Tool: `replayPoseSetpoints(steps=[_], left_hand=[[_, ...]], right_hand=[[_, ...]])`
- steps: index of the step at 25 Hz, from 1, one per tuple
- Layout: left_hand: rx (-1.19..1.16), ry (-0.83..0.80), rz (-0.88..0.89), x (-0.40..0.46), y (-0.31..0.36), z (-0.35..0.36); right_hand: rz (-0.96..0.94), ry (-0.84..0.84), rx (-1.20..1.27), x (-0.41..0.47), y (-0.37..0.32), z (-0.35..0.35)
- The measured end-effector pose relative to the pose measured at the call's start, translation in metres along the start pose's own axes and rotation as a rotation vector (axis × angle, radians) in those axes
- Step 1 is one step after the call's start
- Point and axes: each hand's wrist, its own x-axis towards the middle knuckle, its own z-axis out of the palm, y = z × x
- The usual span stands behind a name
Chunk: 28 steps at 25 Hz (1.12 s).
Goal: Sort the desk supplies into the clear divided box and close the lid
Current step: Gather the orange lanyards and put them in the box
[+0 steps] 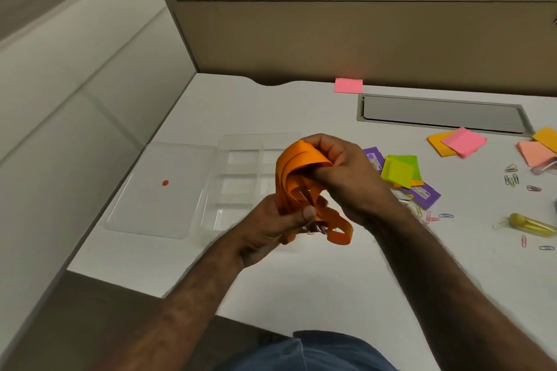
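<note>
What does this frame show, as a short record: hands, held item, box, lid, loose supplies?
left hand: grips the lower end of the orange strap
right hand: pinches the strap's folded top
box: clear, divided, open, visible compartments look empty
lid: flat on the desk, left of the box
loose supplies: sticky notes, paper clips on the right

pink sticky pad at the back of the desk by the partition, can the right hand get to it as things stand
Probably not yet. The desk between is bare, so the path to the pink sticky pad looks free, but the right hand is gripping the orange lanyard together with the left hand.
</note>
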Motion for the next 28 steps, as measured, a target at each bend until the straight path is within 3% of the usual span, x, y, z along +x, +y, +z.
replayPoseSetpoints(steps=[5, 10, 16, 23, 28], left_hand=[[-0.242, 0.093, -0.061, 0.006, -0.007, 0.012], [-0.467, 0.235, -0.013, 0.001, -0.016, -0.005], [-0.722, 0.425, -0.030, -0.001, -0.028, -0.041], [-0.858, 0.450, -0.034, -0.003, -0.035, -0.088], [-0.705, 0.563, -0.124, -0.001, -0.049, -0.118]], right_hand=[[0.039, 0.059, 0.150, 0.002, 0.019, 0.002], [0.075, 0.029, 0.161, 0.004, 0.038, 0.014], [0.011, 0.015, -0.271, 0.005, 0.064, 0.054], [-0.146, -0.010, -0.814, 0.018, 0.082, 0.110], [0.034, -0.147, -0.682, 0.036, 0.084, 0.135]])
